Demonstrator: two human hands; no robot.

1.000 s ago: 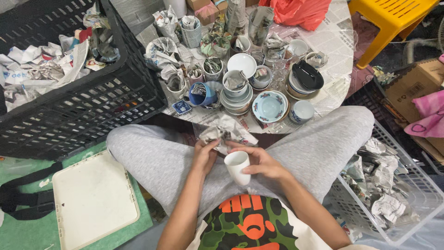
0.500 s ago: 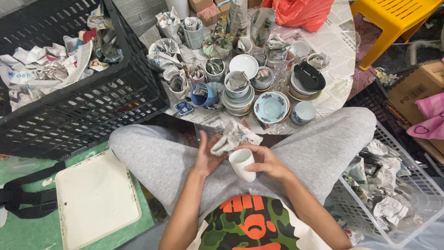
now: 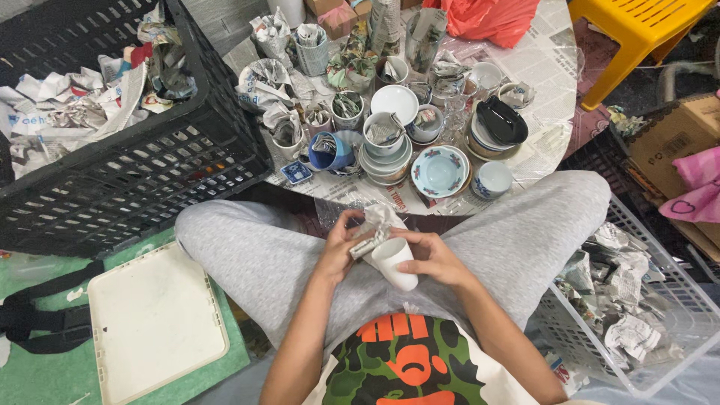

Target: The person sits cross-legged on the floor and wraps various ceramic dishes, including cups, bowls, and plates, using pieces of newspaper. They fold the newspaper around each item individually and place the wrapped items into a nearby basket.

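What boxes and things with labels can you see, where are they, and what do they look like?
Cardboard box: far right on the floor, brown, boxy, with a white label strip.
Small boxes: top edge of the round table, brown cardboard, one pinkish.
Newspaper sheets: cover the table, grey-white print.
Crumpled newspaper: in the left hand, at the white cup held by the right hand.
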